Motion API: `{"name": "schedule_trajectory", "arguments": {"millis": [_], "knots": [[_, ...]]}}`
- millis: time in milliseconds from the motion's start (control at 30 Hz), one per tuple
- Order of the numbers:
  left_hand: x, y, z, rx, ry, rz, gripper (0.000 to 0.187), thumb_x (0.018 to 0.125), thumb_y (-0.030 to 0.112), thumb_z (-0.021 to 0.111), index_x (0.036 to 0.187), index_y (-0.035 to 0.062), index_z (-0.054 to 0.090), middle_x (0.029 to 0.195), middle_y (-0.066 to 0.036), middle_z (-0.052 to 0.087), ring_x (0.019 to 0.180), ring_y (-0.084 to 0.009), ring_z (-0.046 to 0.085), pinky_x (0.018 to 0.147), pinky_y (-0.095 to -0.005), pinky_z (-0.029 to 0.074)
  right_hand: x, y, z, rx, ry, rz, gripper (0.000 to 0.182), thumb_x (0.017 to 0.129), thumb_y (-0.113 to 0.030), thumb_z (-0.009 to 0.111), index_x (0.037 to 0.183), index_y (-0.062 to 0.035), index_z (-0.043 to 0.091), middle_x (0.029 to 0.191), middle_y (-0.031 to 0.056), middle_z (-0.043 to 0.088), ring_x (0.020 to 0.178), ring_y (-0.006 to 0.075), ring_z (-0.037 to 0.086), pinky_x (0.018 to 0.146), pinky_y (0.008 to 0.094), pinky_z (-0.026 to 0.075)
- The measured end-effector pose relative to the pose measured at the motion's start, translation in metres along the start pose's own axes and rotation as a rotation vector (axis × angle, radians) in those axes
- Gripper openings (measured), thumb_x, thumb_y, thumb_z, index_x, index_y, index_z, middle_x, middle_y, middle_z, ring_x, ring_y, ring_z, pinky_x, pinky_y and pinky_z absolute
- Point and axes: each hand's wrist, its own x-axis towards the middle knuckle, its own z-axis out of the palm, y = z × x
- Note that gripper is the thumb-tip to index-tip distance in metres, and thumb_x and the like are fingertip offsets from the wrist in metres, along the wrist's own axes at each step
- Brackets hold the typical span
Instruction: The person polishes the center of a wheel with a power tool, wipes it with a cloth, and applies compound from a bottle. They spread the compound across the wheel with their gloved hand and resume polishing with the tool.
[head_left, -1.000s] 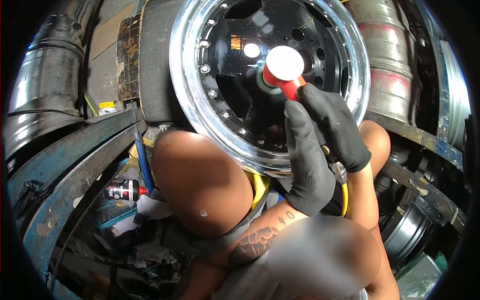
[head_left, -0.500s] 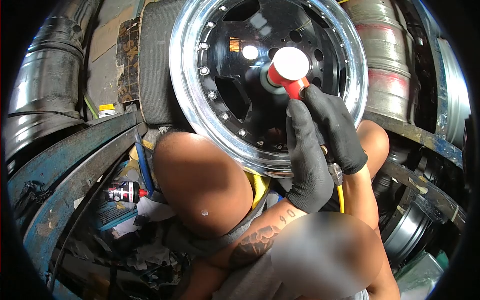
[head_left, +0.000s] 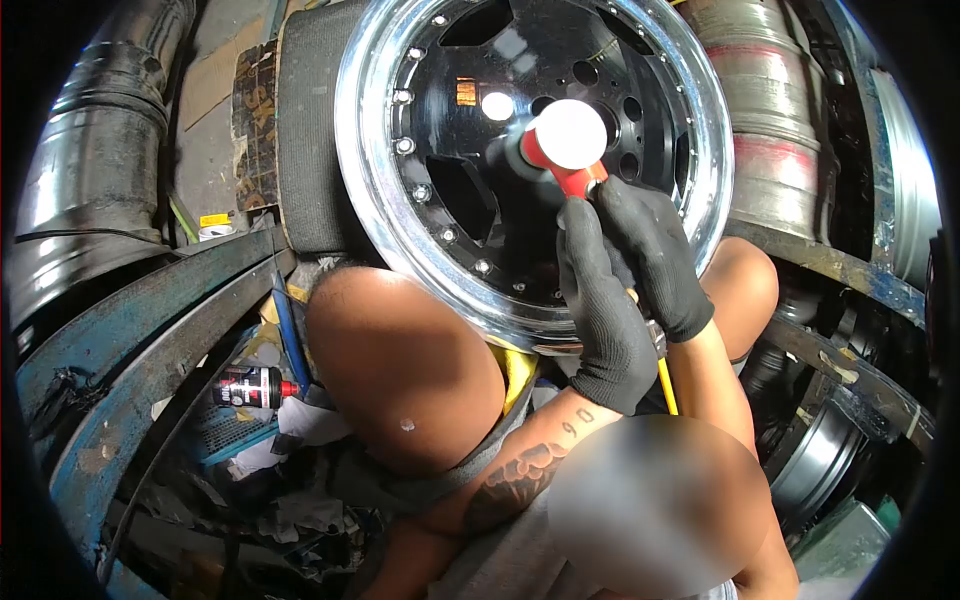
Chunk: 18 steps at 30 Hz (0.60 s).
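A red air polisher [head_left: 582, 180] with a round white top sits against the black face of a car wheel rim [head_left: 360, 200] with a polished lip. A blurred pale pad edge shows under its head. My left hand [head_left: 605, 310], in a black glove, is closed around the tool's handle from the left. From the right, my gloved right hand [head_left: 665, 265] wraps the same handle, fingers near the head. Most of the handle is hidden by the gloves. Below the hands hangs a yellow air hose [head_left: 667, 385].
Left of the rim is a grey ribbed pad [head_left: 318, 130]. Worn blue metal bars [head_left: 190, 310] cross the left side. A black bottle with a red cap [head_left: 248, 387] lies among clutter. Bare metal rims [head_left: 765, 130] are stacked at right, with another rim [head_left: 820, 460] lower down.
The polisher's head has shifted slightly left and a little down over the rim's face. Both hands moved left with it, still gripping the handle.
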Motion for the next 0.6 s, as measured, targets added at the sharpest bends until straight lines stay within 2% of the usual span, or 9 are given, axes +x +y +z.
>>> {"name": "schedule_trajectory", "arguments": {"millis": [67, 167, 200, 300, 400, 467, 533, 600], "knots": [[-0.004, 0.0, 0.0, 0.014, 0.0, -0.005, 0.038, 0.107, 0.052, 0.038, 0.092, 0.0186, 0.048, 0.084, 0.007, 0.05, 0.077, -0.0033, 0.049, 0.071, -0.0212, 0.04, -0.007, -0.001, 0.0, -0.022, 0.029, 0.041, 0.028, 0.1, -0.023, 0.056, 0.102, 0.0042, 0.063, 0.08, 0.0015, 0.059, 0.07, 0.0072, 0.049, 0.06, 0.0258, 0.04], [-0.013, -0.004, 0.0, 0.034, 0.002, -0.024, 0.038, 0.107, 0.052, 0.038, 0.091, 0.0187, 0.048, 0.083, 0.008, 0.049, 0.077, -0.0034, 0.049, 0.071, -0.0212, 0.04, -0.015, -0.002, -0.007, 0.015, 0.076, 0.222, 0.041, 0.106, -0.035, 0.049, 0.104, 0.0015, 0.068, 0.081, -0.0015, 0.062, 0.075, 0.004, 0.053, 0.067, 0.0238, 0.044], [-0.015, -0.005, 0.0, 0.047, 0.002, -0.03, 0.038, 0.107, 0.051, 0.038, 0.091, 0.0188, 0.048, 0.083, 0.008, 0.049, 0.076, -0.0034, 0.048, 0.071, -0.0211, 0.04, -0.018, 0.0, -0.009, -0.136, 0.062, 0.072, 0.04, 0.106, -0.034, 0.049, 0.104, 0.0017, 0.068, 0.082, -0.0003, 0.063, 0.075, 0.0056, 0.055, 0.068, 0.0252, 0.045], [-0.022, -0.009, -0.002, 0.087, 0.004, -0.045, 0.038, 0.107, 0.051, 0.038, 0.09, 0.0189, 0.047, 0.083, 0.008, 0.049, 0.076, -0.0034, 0.048, 0.07, -0.0211, 0.04, -0.024, 0.003, -0.009, 0.075, 0.085, 0.27, 0.037, 0.105, -0.031, 0.05, 0.1, 0.0008, 0.067, 0.081, 0.0003, 0.062, 0.076, 0.0064, 0.054, 0.068, 0.0262, 0.045], [-0.029, -0.01, -0.002, 0.159, 0.0, -0.051, 0.038, 0.107, 0.051, 0.038, 0.09, 0.0191, 0.047, 0.082, 0.008, 0.048, 0.075, -0.0034, 0.048, 0.07, -0.021, 0.039, -0.026, 0.008, -0.009, 0.02, 0.05, 0.092, 0.029, 0.098, -0.025, 0.056, 0.093, 0.0017, 0.064, 0.075, 0.0048, 0.057, 0.07, 0.007, 0.051, 0.062, 0.0273, 0.042], [-0.035, -0.015, -0.004, 0.18, -0.017, -0.06, 0.038, 0.107, 0.051, 0.038, 0.089, 0.0191, 0.047, 0.082, 0.008, 0.048, 0.075, -0.0034, 0.047, 0.07, -0.0209, 0.039, -0.029, 0.009, -0.008, 0.095, 0.022, 0.11, 0.036, 0.101, -0.032, 0.057, 0.087, 0.0004, 0.064, 0.074, -0.001, 0.057, 0.07, 0.0048, 0.048, 0.062, 0.0261, 0.041], [-0.034, -0.018, -0.012, 0.111, -0.047, -0.093, 0.039, 0.105, 0.054, 0.041, 0.102, 0.0183, 0.055, 0.093, 0.004, 0.054, 0.086, -0.0059, 0.055, 0.076, -0.0239, 0.045, -0.028, 0.005, -0.011, 0.171, -0.024, 0.199, 0.039, 0.1, -0.037, 0.059, 0.084, -0.0019, 0.065, 0.075, -0.005, 0.055, 0.07, 0.0038, 0.046, 0.062, 0.0252, 0.04], [-0.032, -0.022, -0.013, 0.066, -0.029, -0.14, 0.041, 0.104, 0.056, 0.042, 0.108, 0.0181, 0.057, 0.1, 0.003, 0.057, 0.093, -0.0068, 0.058, 0.082, -0.025, 0.048, -0.029, 0.004, -0.012, 0.226, -0.036, 0.28, 0.039, 0.1, -0.037, 0.059, 0.084, -0.0012, 0.065, 0.074, -0.0043, 0.056, 0.07, 0.0038, 0.047, 0.062, 0.0248, 0.04]]}}
